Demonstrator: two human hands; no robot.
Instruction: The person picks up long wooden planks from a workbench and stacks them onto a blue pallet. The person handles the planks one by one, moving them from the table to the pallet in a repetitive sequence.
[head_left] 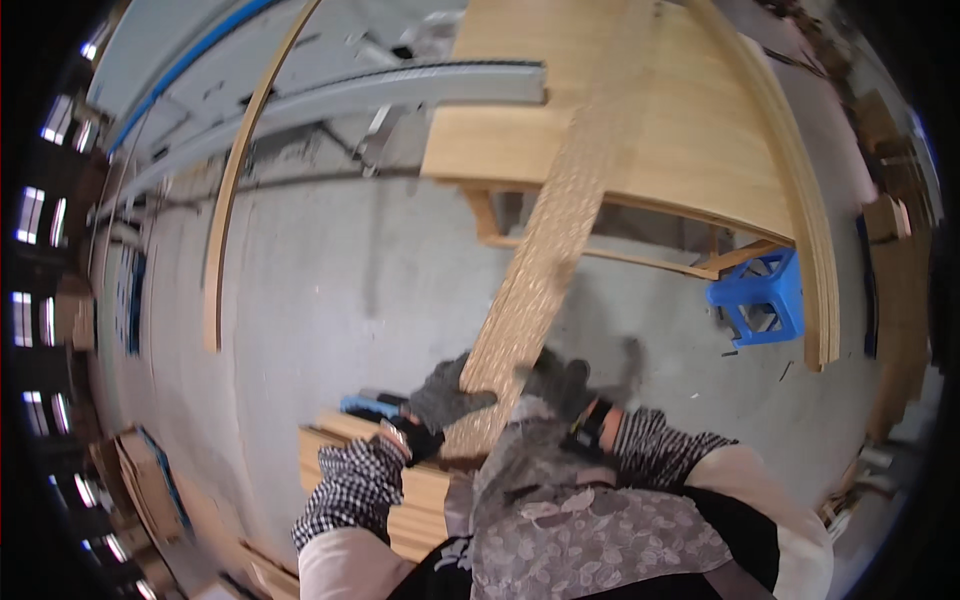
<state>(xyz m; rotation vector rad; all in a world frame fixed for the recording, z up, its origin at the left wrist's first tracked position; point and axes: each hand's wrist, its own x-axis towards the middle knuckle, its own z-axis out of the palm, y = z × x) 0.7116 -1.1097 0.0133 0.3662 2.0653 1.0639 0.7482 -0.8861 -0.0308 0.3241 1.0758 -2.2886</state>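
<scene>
A long wooden board (541, 262) with a rough, streaky, light-brown face runs from my waist up and away onto the table. My left hand (447, 394), in a grey glove, grips its left edge near the close end, thumb lying over the top face. At the opposite edge my right hand (558, 384), gloved too and a little blurred, holds the board; its fingertips under the wood are hidden. Both forearms wear black-and-white checked sleeves, and a grey patterned apron (600, 535) covers my front.
The far end rests over a wooden table (500, 145). Long strips (822, 290) overhang its right side, near a blue stool (765, 295). A grey metal beam (450, 85) and a narrow wooden strip (228, 220) stand left. Stacked wood (425, 510) lies beside me.
</scene>
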